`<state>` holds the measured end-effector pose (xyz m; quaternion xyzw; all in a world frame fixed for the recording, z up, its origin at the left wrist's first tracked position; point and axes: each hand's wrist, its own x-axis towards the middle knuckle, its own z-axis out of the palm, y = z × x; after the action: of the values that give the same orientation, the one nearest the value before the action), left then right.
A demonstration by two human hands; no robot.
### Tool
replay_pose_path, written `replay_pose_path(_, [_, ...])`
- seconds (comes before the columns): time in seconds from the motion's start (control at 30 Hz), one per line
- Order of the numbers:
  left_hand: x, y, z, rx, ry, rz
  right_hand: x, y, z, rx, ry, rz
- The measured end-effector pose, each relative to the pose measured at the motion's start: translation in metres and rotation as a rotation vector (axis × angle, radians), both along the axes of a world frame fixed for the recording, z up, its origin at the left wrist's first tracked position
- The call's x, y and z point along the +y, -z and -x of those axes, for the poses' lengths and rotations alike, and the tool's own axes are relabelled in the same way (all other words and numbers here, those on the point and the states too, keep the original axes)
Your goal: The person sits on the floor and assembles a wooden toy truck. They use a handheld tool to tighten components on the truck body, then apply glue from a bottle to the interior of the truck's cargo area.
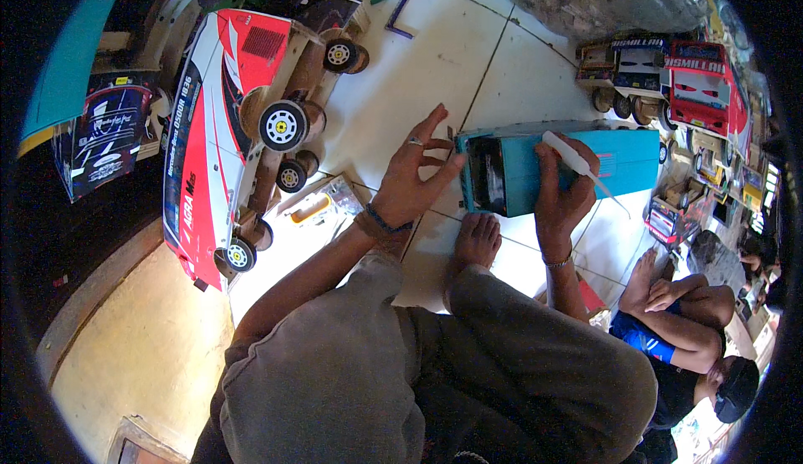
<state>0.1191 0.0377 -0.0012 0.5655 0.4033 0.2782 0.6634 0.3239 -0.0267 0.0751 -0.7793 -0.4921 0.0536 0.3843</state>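
A turquoise toy vehicle body, long and box-shaped with a dark panel at its left end, lies on the tiled floor in front of me. My right hand is over it, fingers closed round a slim white tube whose long thin tip points down to the right. What the tube is exactly, I cannot make out. Beside the body's left end, my left hand holds nothing, its fingers spread and the fingertips close to the dark panel. A ring and a dark wristband show on it.
A red and white toy bus with its wheels showing stands at the left. Finished toy trucks line the right. Small purple frame pieces lie on the far tiles. Another person sits at the lower right, near my right knee.
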Motion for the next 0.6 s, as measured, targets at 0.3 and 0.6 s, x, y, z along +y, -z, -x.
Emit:
replay_pose_path(0.3, [-0.037,0.006,0.036,0.092,0.384,0.154,-0.001,0.004,-0.003,0.041,0.015,-0.001])
replay_pose_path(0.6, [-0.022,0.049,0.029,0.076,0.507,0.493,-0.002,0.009,-0.006,-0.021,-0.018,-0.035])
